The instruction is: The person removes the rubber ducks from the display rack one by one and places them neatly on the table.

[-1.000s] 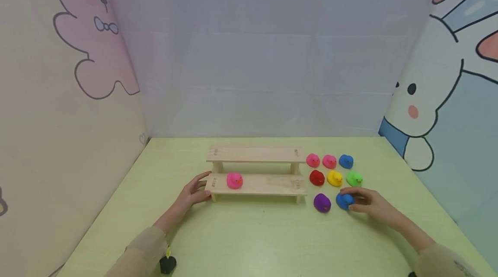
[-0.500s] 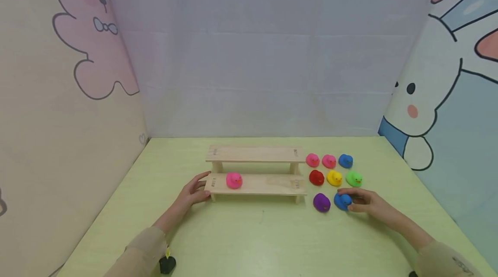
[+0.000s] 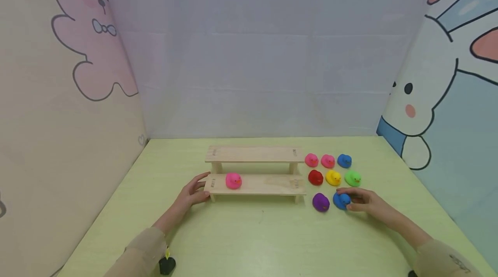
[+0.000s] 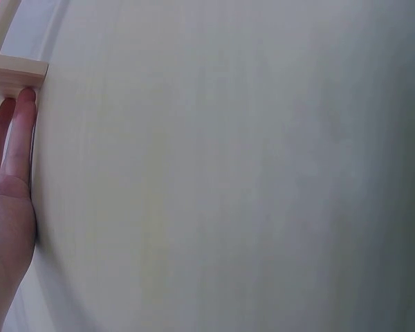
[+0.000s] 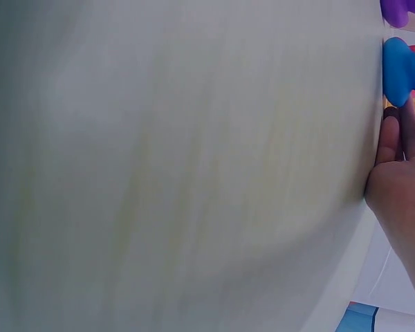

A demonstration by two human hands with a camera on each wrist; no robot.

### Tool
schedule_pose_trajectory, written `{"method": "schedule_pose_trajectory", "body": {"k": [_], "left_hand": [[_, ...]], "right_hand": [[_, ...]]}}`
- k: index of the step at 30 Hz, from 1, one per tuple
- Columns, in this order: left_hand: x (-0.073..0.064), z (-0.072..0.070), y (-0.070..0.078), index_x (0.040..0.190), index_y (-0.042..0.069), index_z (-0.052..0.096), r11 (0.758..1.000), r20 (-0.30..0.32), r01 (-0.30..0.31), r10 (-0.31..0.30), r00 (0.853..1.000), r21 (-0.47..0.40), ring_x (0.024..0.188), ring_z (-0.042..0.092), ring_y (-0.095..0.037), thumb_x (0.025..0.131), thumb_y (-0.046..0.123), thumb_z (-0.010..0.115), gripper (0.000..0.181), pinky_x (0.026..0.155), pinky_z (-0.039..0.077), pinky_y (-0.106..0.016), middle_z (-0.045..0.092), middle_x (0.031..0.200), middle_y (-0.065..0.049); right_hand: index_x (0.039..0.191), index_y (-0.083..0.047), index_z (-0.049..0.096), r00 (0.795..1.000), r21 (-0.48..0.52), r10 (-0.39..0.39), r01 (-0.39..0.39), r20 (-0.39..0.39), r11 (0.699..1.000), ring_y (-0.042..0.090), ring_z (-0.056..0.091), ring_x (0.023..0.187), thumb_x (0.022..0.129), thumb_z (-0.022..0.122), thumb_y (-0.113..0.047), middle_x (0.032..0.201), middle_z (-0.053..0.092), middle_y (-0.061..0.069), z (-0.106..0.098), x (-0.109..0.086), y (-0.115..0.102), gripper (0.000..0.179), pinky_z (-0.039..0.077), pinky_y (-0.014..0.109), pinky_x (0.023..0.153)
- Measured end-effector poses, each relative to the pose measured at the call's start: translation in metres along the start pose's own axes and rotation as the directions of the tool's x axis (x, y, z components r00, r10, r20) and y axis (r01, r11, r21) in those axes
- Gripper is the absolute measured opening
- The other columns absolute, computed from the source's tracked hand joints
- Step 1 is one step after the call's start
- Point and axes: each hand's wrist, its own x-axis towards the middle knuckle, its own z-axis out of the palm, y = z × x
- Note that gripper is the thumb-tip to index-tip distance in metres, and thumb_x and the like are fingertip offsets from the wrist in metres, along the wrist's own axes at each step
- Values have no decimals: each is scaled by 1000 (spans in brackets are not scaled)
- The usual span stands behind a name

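At the left end of a two-tier wooden stand [image 3: 268,185], my left hand [image 3: 190,192] holds the lower board, thumb at its front corner and fingers toward the back. The left wrist view shows two fingertips [image 4: 26,97] right against the board's end. A pink rubber duck [image 3: 233,181] sits on the lower board's left part. My right hand [image 3: 367,202] pinches a blue rubber duck [image 3: 340,201] between thumb and fingers, low at the table. Just left of it is a purple rubber duck [image 3: 320,202].
Behind the right hand stand a red duck [image 3: 315,177], a yellow duck [image 3: 333,178] and a green duck [image 3: 352,178]. Farther back are two pink ducks [image 3: 311,160] and another blue duck [image 3: 344,160]. A small black object [image 3: 167,265] lies beside the left sleeve.
My right hand and the blue duck have shifted slightly left, closer to the purple duck. The left hand keeps its place at the stand.
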Motion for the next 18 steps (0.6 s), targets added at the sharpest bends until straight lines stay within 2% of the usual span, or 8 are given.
{"method": "schedule_pose_trajectory", "body": {"k": [4, 12, 18], "left_hand": [[0, 1, 0, 153, 21, 34, 1000, -14, 23, -22, 1000, 5, 114, 62, -8, 95, 17, 62, 65, 90, 54, -27, 47, 148, -23], [1, 1, 1, 153, 26, 33, 998, -18, 43, -42, 999, 45, 129, 56, -28, 96, 25, 61, 64, 98, 52, -34, 47, 149, -19], [0, 2, 2, 153, 24, 33, 998, -12, 35, -34, 999, 45, 125, 58, -24, 96, 23, 62, 64, 95, 53, -29, 47, 148, -21]], "right_hand": [[141, 0, 49, 1000, 4, 3, -3, 3, 1000, -21, 47, 110, 99, 59, -21, 145, 48, 27, 0, 0, 1, 48, 42, 7, 92], [141, -1, 50, 1000, 10, 15, -15, -6, 1000, -21, 47, 110, 99, 59, -22, 146, 47, 28, 1, 0, -1, 48, 41, 8, 92], [142, -3, 50, 1000, 10, 22, -22, -8, 1000, -22, 47, 111, 99, 59, -22, 147, 49, 25, 1, -1, -1, 48, 40, 7, 92]]}}
